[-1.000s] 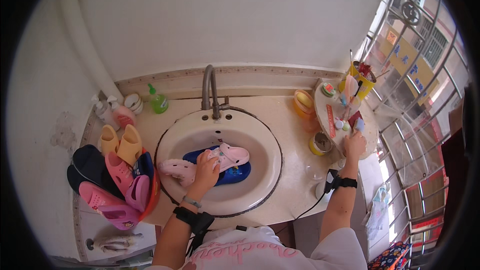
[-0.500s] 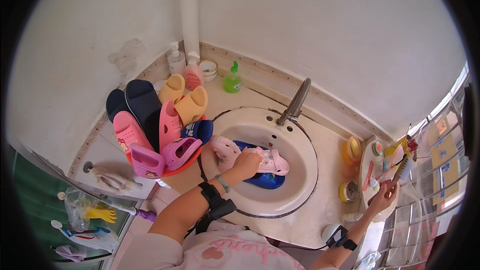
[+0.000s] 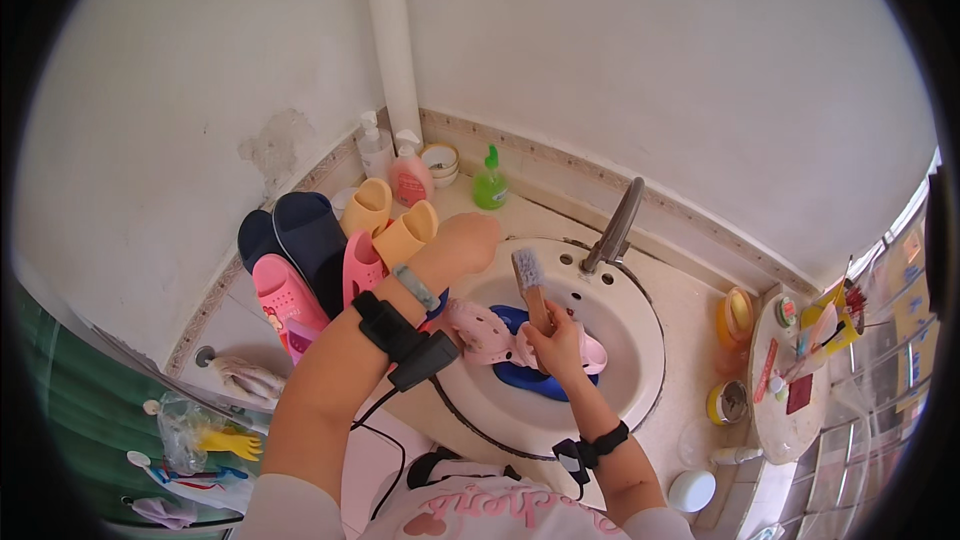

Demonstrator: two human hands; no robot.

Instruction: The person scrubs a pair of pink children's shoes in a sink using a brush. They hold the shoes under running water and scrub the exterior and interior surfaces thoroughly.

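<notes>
Firmly the right hand (image 3: 556,344) closes its grip on a scrub brush (image 3: 530,285) over the pink clog (image 3: 490,332) in the sink (image 3: 640,335); the left hand (image 3: 468,243), fisted and seemingly empty, should probably steady the clog; short strokes seem best.

Three pump bottles stand on the surface along the wall behind the basin: a clear one (image 3: 375,148), a pink one (image 3: 410,176) with a pale label, and a green one (image 3: 489,183) (well right of the pink). A round yellow tin (image 3: 728,402) sits right of the basin.
</notes>
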